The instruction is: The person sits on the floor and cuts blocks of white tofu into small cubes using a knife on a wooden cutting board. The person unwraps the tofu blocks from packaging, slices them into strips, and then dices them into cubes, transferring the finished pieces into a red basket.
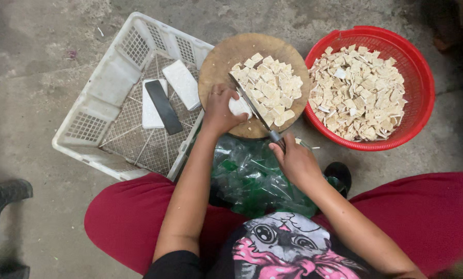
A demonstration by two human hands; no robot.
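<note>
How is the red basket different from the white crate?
The red basket is round; the white crate is square-cornered. The basket is heaped with small cut pale pieces; the crate holds only a few big white blocks and a dark flat bar. Both are plastic with holes and stand on the floor.

Dim, flat overhead light; soft shadows; corners dark, esp. top right; slight edge blur; centre sharp, no glare.
</note>
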